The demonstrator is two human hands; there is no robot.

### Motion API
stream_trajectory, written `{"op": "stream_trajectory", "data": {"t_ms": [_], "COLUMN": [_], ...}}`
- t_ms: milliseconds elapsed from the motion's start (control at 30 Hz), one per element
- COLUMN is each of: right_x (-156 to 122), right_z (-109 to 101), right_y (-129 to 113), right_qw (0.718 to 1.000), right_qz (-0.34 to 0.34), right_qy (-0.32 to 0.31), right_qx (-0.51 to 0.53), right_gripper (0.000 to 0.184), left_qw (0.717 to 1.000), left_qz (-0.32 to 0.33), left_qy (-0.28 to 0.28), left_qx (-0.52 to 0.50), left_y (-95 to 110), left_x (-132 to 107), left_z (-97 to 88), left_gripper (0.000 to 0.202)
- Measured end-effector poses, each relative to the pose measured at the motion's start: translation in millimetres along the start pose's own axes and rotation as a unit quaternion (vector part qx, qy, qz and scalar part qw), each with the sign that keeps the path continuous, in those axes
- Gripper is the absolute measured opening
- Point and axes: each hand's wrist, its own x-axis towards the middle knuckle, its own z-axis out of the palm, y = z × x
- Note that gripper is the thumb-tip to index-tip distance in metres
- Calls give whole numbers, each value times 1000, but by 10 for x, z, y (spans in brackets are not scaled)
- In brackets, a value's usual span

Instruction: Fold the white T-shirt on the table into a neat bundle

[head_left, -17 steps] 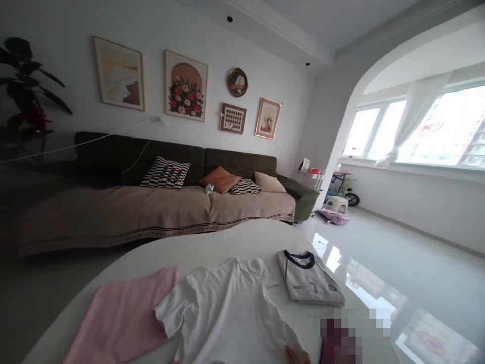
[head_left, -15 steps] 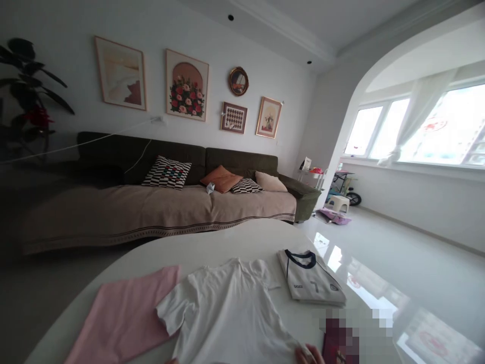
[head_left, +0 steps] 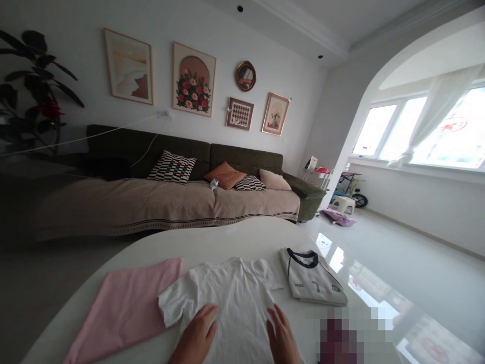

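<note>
So both hands are flat on the white t-shirt [head_left: 231, 303], which is spread face-down-ish on the white counter [head_left: 212, 242]. Left hand [head_left: 197, 333] is open, fingers spread, pressing the cloth near the left sleeve; right hand [head_left: 282, 336] is open too, palm down on the shirt's right side. Nothing pinched. Looks to me like the smoothing step, getting the shirt flat. I'd guess the next move needs a grip on a side edge or sleeve, since flat palms won't lift anything. Just left lies a pink cloth [head_left: 125, 308], touching the sleeve. To the right sits a folded jersey [head_left: 312, 280], a bit apart. Further back there's the sofa [head_left: 170, 197] with cushions.
</note>
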Motion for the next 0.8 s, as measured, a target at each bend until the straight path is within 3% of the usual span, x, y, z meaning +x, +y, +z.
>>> {"op": "stream_trajectory", "data": {"t_ms": [133, 367, 567, 667, 800], "right_x": [209, 228, 261, 477, 1025], "right_z": [275, 452, 497, 395, 329], "right_y": [-252, 89, 146, 149, 221], "right_qw": [998, 993, 991, 993, 995], "right_qz": [-21, 20, 24, 0, -30], "right_qy": [-42, -70, -66, -55, -38], "right_qx": [-38, -97, -115, -107, -87], "right_gripper": [49, 53, 53, 33, 19], "left_qw": [995, 990, 984, 981, 982], "left_qz": [-55, -42, -23, 1, 30], "left_qy": [44, 78, 113, 125, 107], "left_qx": [64, 113, 135, 146, 151], "left_y": [23, -430, -472, -460, -525], "left_x": [456, 682, 1057, 1140, 1162], "left_z": [195, 366, 369, 363, 392], "left_gripper": [55, 60, 51, 49, 48]}}
